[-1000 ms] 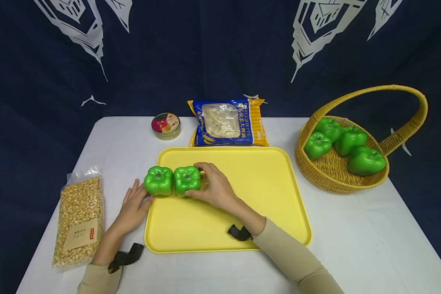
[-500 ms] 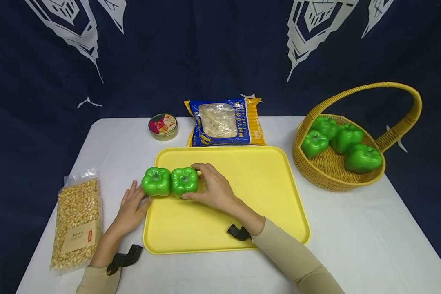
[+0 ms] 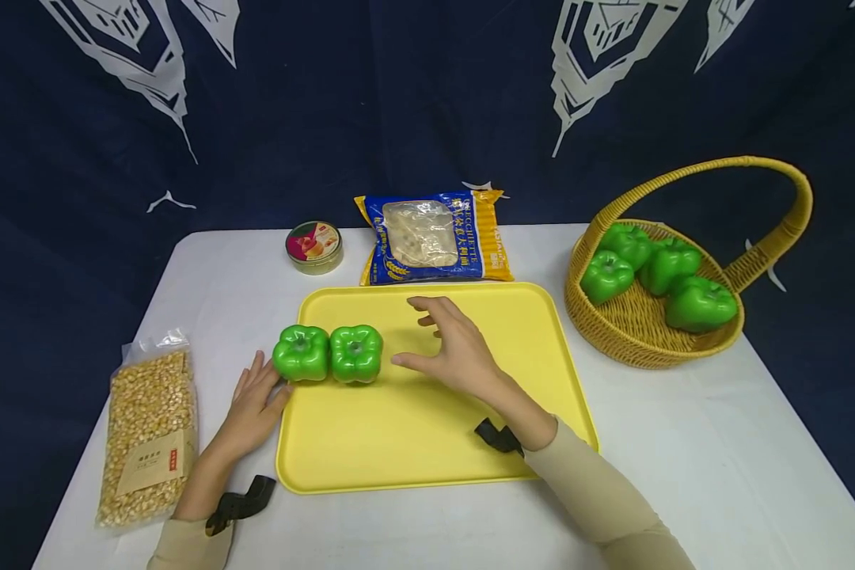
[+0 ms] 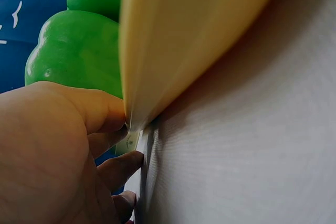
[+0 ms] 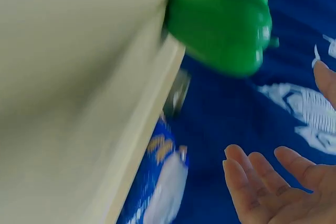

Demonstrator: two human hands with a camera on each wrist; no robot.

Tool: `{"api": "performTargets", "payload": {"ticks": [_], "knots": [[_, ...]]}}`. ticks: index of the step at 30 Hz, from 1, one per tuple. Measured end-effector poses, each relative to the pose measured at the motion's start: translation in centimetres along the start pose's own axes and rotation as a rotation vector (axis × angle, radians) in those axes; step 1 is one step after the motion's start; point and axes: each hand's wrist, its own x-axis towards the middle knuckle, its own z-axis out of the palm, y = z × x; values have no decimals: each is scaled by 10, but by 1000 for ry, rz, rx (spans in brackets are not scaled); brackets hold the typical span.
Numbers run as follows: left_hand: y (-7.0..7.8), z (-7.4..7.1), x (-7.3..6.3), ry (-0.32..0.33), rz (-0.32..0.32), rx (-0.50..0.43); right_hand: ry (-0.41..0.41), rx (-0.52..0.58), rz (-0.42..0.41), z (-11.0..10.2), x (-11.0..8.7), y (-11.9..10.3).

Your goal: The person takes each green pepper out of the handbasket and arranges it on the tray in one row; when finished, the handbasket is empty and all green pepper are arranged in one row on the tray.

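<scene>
The fingers of my right hand point(image 3: 459, 348) are spread, thumb parted from the forefinger, with nothing between them. They hang above the tray point(image 3: 399, 443), just beside the right pepper point(image 3: 356, 353) and apart from it. My left hand point(image 3: 252, 408) is at the tray's left edge with its fingers extended, gripping no pepper; whether it touches the left pepper point(image 3: 301, 353) I cannot confirm.

Both peppers are upright, stems up, side by side near the tray's far left corner. Whether they touch each other I cannot settle. The left one sits over the tray's left edge.

Beyond the tray's far edge, on the table point(image 3: 691, 467), are a bag of pasta point(image 3: 423, 237) and, nearer the far left corner of the table, a round tin point(image 3: 314, 247). A bag of kernels point(image 3: 146, 431) lies along the table's left edge. A basket point(image 3: 627, 356) stands near the far right corner and contains four peppers point(image 3: 701, 304).

Assessment: the step in hand appears to be setting peppers in line on the tray; the second looks placed. If the row is to be extended, the next move calls for my right hand to reach over the basket's rim, clear of its handle, and lift one pepper without dislodging the others, my left hand steadying the row.
</scene>
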Motion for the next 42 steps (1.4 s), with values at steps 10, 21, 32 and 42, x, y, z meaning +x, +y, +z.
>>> {"api": "performTargets", "payload": {"ticks": [10, 21, 32, 42], "knots": [[0, 0, 0, 1, -2, 0, 175, -43, 79, -74, -20, 57], [0, -1, 0, -1, -6, -4, 455, -152, 235, -165, -45, 117], [-2, 1, -1, 8, 8, -19, 524, -156, 447, -200, -55, 145], [-2, 1, -1, 8, 6, -20, 494, -165, 492, -203, -53, 159]]}}
